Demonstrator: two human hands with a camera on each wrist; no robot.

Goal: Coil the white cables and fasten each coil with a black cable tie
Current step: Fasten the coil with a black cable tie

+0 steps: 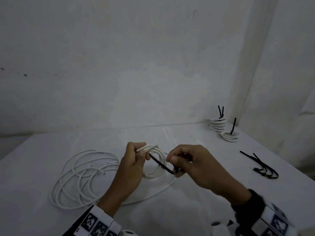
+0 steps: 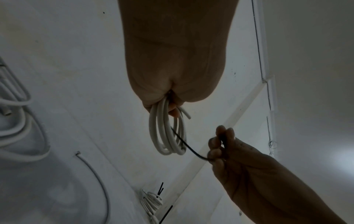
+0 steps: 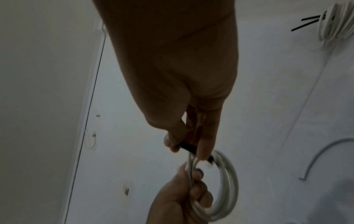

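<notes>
My left hand (image 1: 136, 155) grips a small coil of white cable (image 1: 157, 169) by its top, held above the table; the wrist view shows the white coil (image 2: 166, 136) hanging from the curled fingers. My right hand (image 1: 177, 166) pinches one end of a black cable tie (image 1: 161, 163) that runs slantwise across the coil toward the left hand. In the right wrist view the black tie (image 3: 188, 147) sits between thumb and forefinger just above the coil (image 3: 228, 186). Where the tie's far end goes behind the strands is hidden.
Loose white cables (image 1: 81, 179) lie tangled on the white table (image 1: 187, 210) at the left. Tied coils (image 1: 218, 125) with upright black tie tails stand at the back right, another coil (image 1: 229, 136) in front. Spare black ties (image 1: 262, 167) lie near the right edge.
</notes>
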